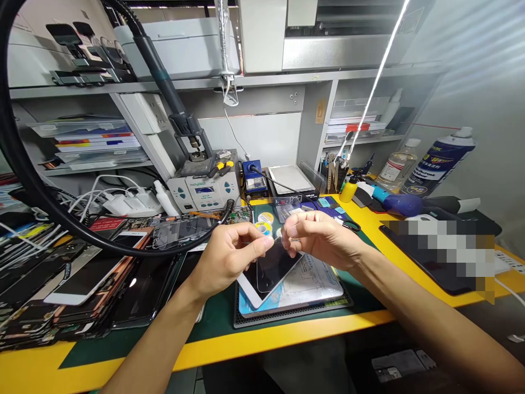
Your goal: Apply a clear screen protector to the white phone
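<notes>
My left hand [232, 251] is closed in a pinch, thumb against forefinger, above a white-framed device [249, 290] with a dark screen. Close beside it, my right hand [322, 238] has its fingers curled in, their tips near the left thumb. Something thin and clear may be between the fingertips, but it is too small to make out. A dark, glossy panel with rounded corners [274, 271] shows over the white-framed device, just below both hands. Beneath them lies a blue-and-white printed pad [315, 284] on a black perforated mat [293, 316].
Stacked phones and screens [98, 268] crowd the left, under a looping black hose [82, 235]. Behind stand a grey soldering station [205, 189] and a flat heating plate [291, 180]. A spray can [438, 161], clear bottle [397, 164] and black tablet [426, 257] are at right.
</notes>
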`<state>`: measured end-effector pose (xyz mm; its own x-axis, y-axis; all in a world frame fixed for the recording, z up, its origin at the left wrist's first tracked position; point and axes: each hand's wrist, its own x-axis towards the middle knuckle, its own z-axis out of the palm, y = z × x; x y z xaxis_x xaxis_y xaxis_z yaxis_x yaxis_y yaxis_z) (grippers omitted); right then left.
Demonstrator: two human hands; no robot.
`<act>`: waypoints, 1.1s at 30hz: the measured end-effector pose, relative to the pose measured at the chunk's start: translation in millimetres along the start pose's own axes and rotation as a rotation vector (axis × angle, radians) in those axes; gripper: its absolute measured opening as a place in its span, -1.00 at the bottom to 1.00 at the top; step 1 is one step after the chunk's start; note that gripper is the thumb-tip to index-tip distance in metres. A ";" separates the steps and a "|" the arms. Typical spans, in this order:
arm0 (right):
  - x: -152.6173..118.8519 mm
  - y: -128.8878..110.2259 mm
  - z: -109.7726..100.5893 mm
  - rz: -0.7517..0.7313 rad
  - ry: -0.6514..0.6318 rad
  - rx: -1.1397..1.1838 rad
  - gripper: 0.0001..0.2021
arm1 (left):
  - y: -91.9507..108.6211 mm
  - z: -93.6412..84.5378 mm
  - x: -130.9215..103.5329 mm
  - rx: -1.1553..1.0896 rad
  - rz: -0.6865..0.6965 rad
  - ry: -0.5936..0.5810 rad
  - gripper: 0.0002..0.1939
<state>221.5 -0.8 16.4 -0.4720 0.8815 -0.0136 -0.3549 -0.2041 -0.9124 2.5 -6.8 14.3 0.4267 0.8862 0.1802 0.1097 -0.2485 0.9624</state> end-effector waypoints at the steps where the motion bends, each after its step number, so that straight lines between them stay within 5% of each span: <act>1: 0.0 0.0 -0.2 0.009 0.009 0.011 -0.93 | -0.2 -0.2 0.5 0.000 0.001 0.002 -0.69; 10: -2.5 -3.5 -0.5 0.044 -0.033 -0.003 -0.73 | -0.5 0.0 0.9 0.012 0.007 0.014 -0.70; 33: -0.1 -8.5 -8.5 0.017 0.090 -0.164 -0.85 | 3.7 -1.2 0.9 0.127 0.059 0.080 -0.68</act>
<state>231.4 4.4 20.7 -0.4004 0.9144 -0.0590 -0.2077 -0.1532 -0.9661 2.2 -6.5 18.3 0.3635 0.8958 0.2559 0.2018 -0.3438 0.9171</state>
